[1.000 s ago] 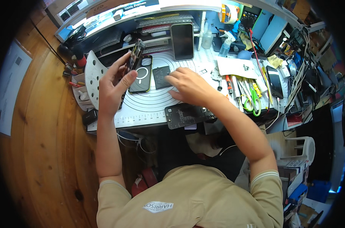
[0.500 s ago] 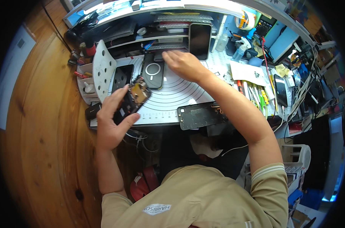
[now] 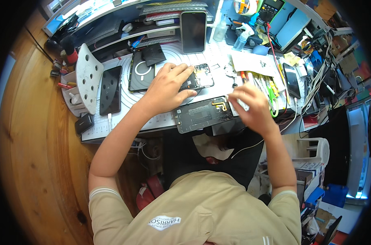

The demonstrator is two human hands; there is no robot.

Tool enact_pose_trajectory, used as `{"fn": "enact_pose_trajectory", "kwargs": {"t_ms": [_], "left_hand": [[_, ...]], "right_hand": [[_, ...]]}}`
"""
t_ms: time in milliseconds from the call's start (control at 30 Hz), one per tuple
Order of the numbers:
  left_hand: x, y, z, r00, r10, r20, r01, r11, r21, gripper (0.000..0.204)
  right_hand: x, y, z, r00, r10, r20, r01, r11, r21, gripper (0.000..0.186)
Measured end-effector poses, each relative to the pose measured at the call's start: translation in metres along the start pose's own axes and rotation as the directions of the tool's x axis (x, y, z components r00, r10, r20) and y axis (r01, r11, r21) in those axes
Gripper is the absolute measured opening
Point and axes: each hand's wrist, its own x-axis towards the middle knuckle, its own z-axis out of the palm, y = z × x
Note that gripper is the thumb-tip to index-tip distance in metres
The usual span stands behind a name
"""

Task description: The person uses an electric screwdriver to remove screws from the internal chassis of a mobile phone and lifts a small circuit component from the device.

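My left hand [image 3: 169, 86] lies over an opened phone [image 3: 203, 76] on the white mat, thumb at its near edge and fingers across its top. Bare circuit board shows at the phone's right end; my hand hides the rest. To the right, my right hand [image 3: 253, 105] is closed, fingertips curled together beside the corner of a dark phone back panel [image 3: 201, 114] with a yellow flex cable. What those fingers hold, if anything, I cannot make out. Behind my left hand lies a black phone case or panel with a white ring [image 3: 143, 70], a thin black square piece [image 3: 154, 54] resting on it.
A dark phone [image 3: 110, 90] lies at the left by a perforated white holder [image 3: 90, 77]. Another phone [image 3: 193, 32] stands upright at the back. Green-handled scissors [image 3: 273, 102] and several tools lie at the right, near a spray bottle [image 3: 243, 36] and tangled cables [image 3: 316, 77].
My left hand has brought the opened phone rightward and laid it down on the mat. My right hand has moved from the ringed piece to the back panel's right corner. The view has shifted.
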Motion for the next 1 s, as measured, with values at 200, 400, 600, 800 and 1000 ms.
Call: {"fn": "enact_pose_trajectory", "kwargs": {"t_ms": [200, 400, 600, 800, 1000], "left_hand": [[0.01, 0.0, 0.017, 0.995, 0.046, 0.088, -0.05, 0.998, 0.045, 0.069], [0.009, -0.001, 0.023, 0.993, 0.036, 0.113, -0.047, 0.995, 0.09, 0.066], [0.009, -0.001, 0.023, 0.99, 0.012, 0.143, -0.025, 0.996, 0.088, 0.061], [0.01, 0.001, 0.016, 0.978, -0.012, 0.208, -0.005, 0.997, 0.082, 0.058], [0.022, 0.0, -0.005, 0.977, 0.031, 0.209, -0.023, 0.999, -0.041, 0.055]], "right_hand": [[-0.047, -0.025, 0.021, 0.998, -0.044, 0.051, 0.044, 0.999, 0.006, 0.022], [-0.057, -0.022, 0.037, 0.999, 0.017, -0.043, -0.013, 0.997, 0.081, 0.025], [-0.052, -0.027, 0.049, 0.995, 0.014, -0.098, -0.003, 0.993, 0.117, 0.026], [-0.045, -0.03, 0.057, 0.994, 0.056, -0.095, -0.041, 0.986, 0.159, 0.024], [-0.038, -0.031, 0.061, 0.987, 0.119, -0.108, -0.094, 0.973, 0.212, 0.02]]}}
